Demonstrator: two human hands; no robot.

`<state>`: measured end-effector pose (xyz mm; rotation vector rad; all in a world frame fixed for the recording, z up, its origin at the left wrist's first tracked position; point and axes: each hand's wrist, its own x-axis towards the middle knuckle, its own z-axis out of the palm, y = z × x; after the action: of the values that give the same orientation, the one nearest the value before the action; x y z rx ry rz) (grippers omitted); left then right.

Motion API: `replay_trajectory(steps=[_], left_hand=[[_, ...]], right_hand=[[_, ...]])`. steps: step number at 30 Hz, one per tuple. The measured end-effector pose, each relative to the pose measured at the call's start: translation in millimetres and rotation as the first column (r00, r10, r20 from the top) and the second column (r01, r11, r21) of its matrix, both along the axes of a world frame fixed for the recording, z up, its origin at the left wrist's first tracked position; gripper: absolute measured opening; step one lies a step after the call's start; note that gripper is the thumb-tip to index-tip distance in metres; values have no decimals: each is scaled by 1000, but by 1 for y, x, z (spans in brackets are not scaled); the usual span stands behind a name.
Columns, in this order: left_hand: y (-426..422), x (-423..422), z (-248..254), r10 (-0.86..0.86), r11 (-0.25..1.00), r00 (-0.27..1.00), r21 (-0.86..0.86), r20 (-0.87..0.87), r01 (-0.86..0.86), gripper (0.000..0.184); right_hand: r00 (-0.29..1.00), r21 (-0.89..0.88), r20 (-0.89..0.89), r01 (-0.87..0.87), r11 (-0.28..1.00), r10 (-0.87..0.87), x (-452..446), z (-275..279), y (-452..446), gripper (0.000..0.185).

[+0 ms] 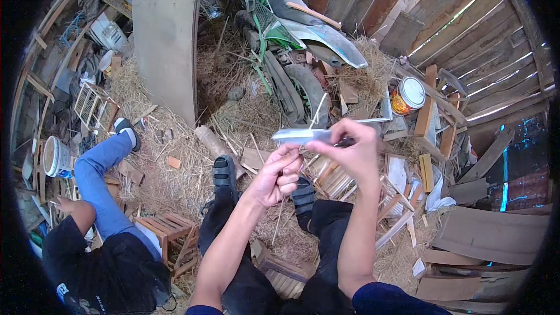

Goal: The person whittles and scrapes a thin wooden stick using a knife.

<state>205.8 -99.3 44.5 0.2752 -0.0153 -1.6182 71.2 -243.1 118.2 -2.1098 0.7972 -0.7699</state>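
Observation:
In the head view my right hand (357,150) is closed round the handle of a knife (300,135), its broad, pale blade pointing left. My left hand (279,176) is closed just below the blade, fingers curled in a pinch. A thin pale stick (318,111) rises behind the blade and appears to run down to my left fingers; the blade hides where it meets them. Both hands are close together, above my knees and sandalled feet.
Straw, wood scraps and sticks litter the ground. Ahead lies a green-and-white motorbike (315,35) beside a tall board (166,41). A lidded paint bucket (408,94) stands right. At left sits another person (111,268), near a wooden crate (169,233) and a white bucket (57,157).

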Motion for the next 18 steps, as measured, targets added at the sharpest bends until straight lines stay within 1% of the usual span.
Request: replay_trajectory(steps=[1, 4, 5, 6, 8, 9, 10, 12, 13, 16, 17, 18], left_hand=[[0, 0, -2, -13, 1000, 1000, 18, -5, 13, 29], [0, 2, 4, -2, 1000, 999, -22, 43, 3, 27], [0, 2, 11, -17, 1000, 996, -13, 89, 18, 27], [1, 3, 11, -50, 999, 992, -2, 113, 51, 26], [6, -3, 8, -116, 993, 982, 20, 146, 114, 26], [6, -7, 5, -130, 991, 985, 1, 110, 131, 25], [4, -10, 4, -118, 993, 989, 26, 85, 116, 24], [2, -15, 5, -98, 992, 994, 85, 38, 95, 24], [0, -13, 3, -102, 993, 994, 56, 39, 100, 27], [0, -6, 1, -53, 998, 997, -39, -56, 51, 29], [0, -4, 0, -38, 998, 996, -61, -76, 34, 31], [0, -3, 4, -17, 999, 998, -39, -53, 15, 32]], right_hand=[[998, 163, 45, -56, 985, 49, 6, 10, 12, 41], [990, -55, 138, 45, 997, -37, 7, 1, -1, 40], [972, -13, 132, 198, 980, -194, 0, 6, -7, 38], [952, -175, 180, 278, 944, -247, -6, 5, -17, 40], [882, 34, 284, 383, 923, -376, -20, 11, -21, 43], [919, -82, 201, 361, 929, -339, -22, 9, -20, 45], [936, 65, 156, 308, 949, -314, -22, 4, -14, 42], [967, -22, 78, 245, 969, -243, -14, 0, -6, 40], [971, -64, 106, 221, 973, -214, -9, -2, -6, 38], [944, 77, 84, 312, 947, -318, 3, 4, -4, 37], [942, 87, 48, 327, 941, -332, 6, 9, -3, 38], [948, 139, 78, 296, 945, -308, 6, 6, -3, 38]])
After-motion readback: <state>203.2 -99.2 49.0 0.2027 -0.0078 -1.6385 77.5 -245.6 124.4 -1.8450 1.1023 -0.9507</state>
